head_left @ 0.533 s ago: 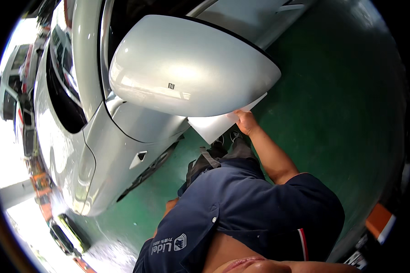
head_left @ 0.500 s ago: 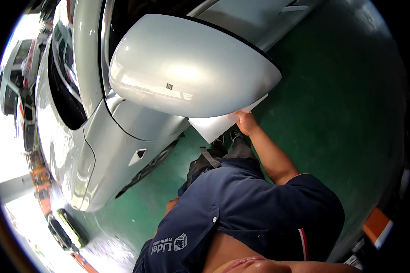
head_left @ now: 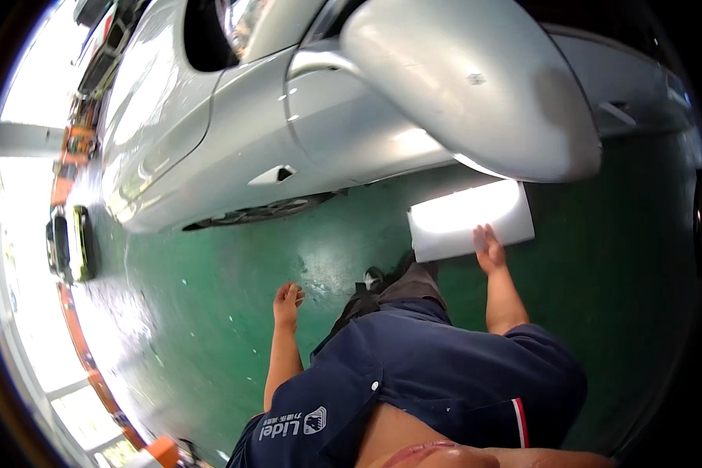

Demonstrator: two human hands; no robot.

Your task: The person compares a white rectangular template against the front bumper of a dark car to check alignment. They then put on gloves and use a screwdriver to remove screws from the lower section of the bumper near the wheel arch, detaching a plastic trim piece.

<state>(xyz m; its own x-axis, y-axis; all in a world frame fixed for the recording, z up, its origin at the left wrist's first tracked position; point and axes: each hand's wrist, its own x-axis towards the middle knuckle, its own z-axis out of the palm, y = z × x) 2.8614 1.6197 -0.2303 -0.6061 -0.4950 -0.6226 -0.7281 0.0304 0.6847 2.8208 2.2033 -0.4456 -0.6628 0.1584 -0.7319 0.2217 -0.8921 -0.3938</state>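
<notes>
In my right hand (head_left: 488, 248) is a flat white sheet (head_left: 452, 246), gripped at its near edge with the fingers lying on its face. Bright light glares off the sheet's upper part. It lies just below the silver wing mirror (head_left: 476, 86) of a car, apart from the mirror housing as far as I can tell. My left hand (head_left: 288, 298) hangs to the left over the floor, its fingers curled in and no object showing in them.
The silver car (head_left: 351, 117) stretches across the front, with a dark wheel (head_left: 265, 210) under its flank. Beneath me is a glossy green floor (head_left: 210, 320). Another car (head_left: 78, 242) and several orange items (head_left: 79, 144) stand at the far left.
The view has turned, so the wing mirror sits farther right and higher. More of the white sheet shows from under the mirror. My left hand has come out from beside my body.
</notes>
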